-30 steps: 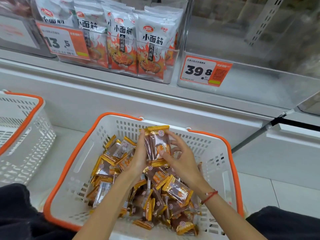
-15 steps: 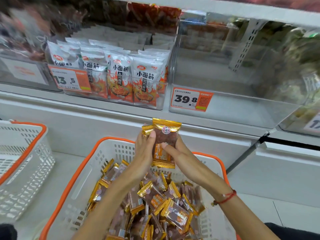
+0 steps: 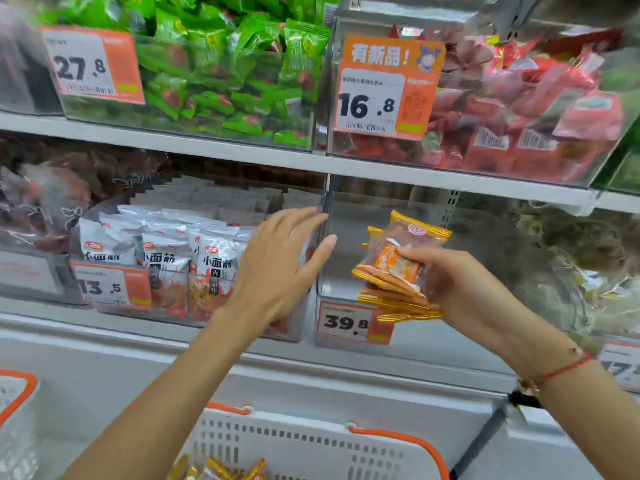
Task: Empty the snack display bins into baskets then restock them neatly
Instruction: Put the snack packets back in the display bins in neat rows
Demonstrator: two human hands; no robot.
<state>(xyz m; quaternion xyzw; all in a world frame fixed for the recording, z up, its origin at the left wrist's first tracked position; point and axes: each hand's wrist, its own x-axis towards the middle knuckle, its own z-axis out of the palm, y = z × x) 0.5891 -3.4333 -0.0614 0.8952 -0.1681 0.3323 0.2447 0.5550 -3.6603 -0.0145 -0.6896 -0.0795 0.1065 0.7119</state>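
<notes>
Basket (image 3: 311, 441): white, orange-rimmed, lowest in view — gold-edged packets inside.
Right hand (image 3: 460, 285): grips a stack of snack packets (image 3: 394, 268) in front of the clear bin (image 3: 446, 341) tagged 39.8.
Left hand (image 3: 277, 268): fingers spread, holding nothing — beside the bin's left wall.

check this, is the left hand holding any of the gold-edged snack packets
No, the left hand is open with straight fingers and holds nothing, while the right hand grips the stack of gold-edged snack packets.
</notes>
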